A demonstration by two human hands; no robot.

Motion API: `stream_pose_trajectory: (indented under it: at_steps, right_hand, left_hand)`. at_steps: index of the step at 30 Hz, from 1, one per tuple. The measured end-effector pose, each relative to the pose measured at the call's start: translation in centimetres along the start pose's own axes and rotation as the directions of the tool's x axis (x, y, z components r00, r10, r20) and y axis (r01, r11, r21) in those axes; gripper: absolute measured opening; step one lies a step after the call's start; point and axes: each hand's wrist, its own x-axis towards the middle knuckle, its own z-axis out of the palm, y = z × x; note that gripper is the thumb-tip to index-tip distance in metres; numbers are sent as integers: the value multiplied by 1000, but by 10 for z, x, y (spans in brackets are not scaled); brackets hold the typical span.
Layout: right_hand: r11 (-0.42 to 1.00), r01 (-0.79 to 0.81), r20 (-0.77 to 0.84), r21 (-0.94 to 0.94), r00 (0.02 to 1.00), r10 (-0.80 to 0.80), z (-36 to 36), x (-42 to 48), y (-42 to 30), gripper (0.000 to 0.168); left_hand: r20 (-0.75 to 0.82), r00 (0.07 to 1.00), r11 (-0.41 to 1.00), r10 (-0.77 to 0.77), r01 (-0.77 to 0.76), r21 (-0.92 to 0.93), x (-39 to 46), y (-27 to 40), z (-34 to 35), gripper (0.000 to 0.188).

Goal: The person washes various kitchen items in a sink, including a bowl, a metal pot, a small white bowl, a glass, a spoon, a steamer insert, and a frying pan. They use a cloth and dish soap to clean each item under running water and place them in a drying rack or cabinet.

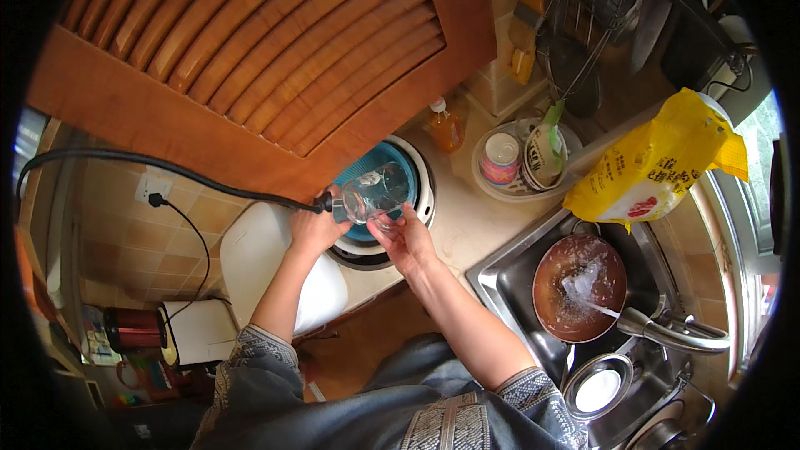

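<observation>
A clear, transparent jar (pixel 381 190) is tilted sideways over a blue ribbed basin or colander (pixel 359 165), with my two hands around it. The fingers of my right hand (pixel 409 240) support its lower right side, palm up. My left hand (pixel 312 228) is at its left end, beside the dark fitting (pixel 324 202) of a thick black hose or cable (pixel 187 178). Whether the left fingers close on the jar or on the fitting is partly hidden. The blue basin sits inside a round white rim (pixel 427 184) on the counter.
A louvred wooden cabinet door (pixel 350 125) hangs over the counter. Water runs from the faucet (pixel 662 331) into a brown pan (pixel 578 269) in the steel sink (pixel 500 281). Nearby are a yellow bag (pixel 644 169), stacked cups (pixel 500 159), an orange bottle (pixel 445 128) and a white lidded bin (pixel 265 262).
</observation>
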Motion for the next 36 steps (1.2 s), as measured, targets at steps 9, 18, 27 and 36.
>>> stream_pose_trajectory:
  at_steps: [9,18,27,36]
  right_hand:
    - [966,-17,-97,256,994,43,6,72,26,46]
    - [987,-98,39,126,995,94,-2,87,21,37]
    - [981,41,302,-192,953,19,-61,-55,-24,27]
    - [802,478,-239,-357,784,-573,-242,-147,-95,19]
  left_hand:
    - [59,998,944,-21,39,-329,17,-34,53,94]
    - [-122,970,920,210,-239,-311,40,-23,61,87]
    - [-41,996,853,85,-94,-513,49,-45,76,86]
    - [102,993,858,-56,100,-504,47,-33,72,74]
